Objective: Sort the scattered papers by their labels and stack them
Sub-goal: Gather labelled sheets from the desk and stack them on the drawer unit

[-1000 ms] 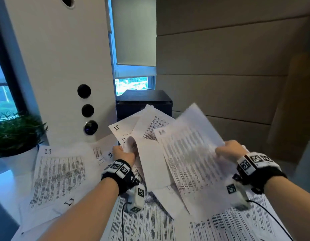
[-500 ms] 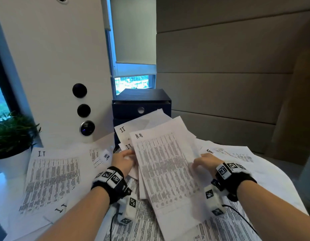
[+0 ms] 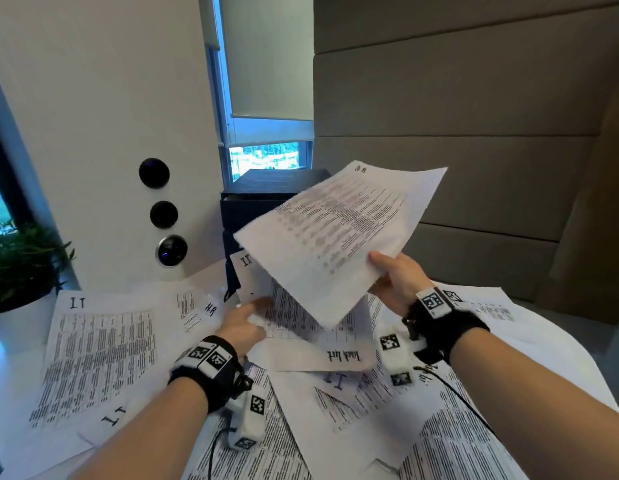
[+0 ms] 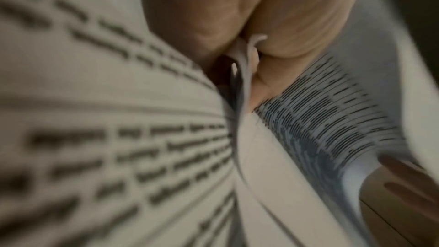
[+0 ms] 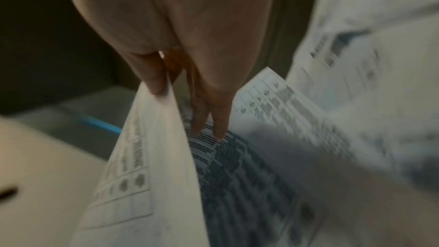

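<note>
My right hand [image 3: 387, 275] pinches the edge of a printed sheet [image 3: 339, 233] and holds it up in the air over the pile, thumb on top and fingers [image 5: 209, 119] beneath. Its label at the far corner is blurred. My left hand [image 3: 247, 320] grips a thin bundle of sheets [image 3: 301, 317], the top one marked IT; the left wrist view shows the paper edges [image 4: 244, 57] pinched between thumb and fingers. More printed sheets lie scattered on the white table, among them an IT sheet [image 3: 100, 348] at the left and an HR sheet [image 3: 200, 308].
A black drawer box [image 3: 266, 199] stands at the back of the table behind the held papers. A potted plant [image 3: 20, 265] sits at the far left by a white pillar with round black knobs. The table's rounded right edge [image 3: 585, 358] borders a padded wall.
My right hand has lifted one sheet off the bundle, up and to the right. My left hand has stayed low on the remaining sheets.
</note>
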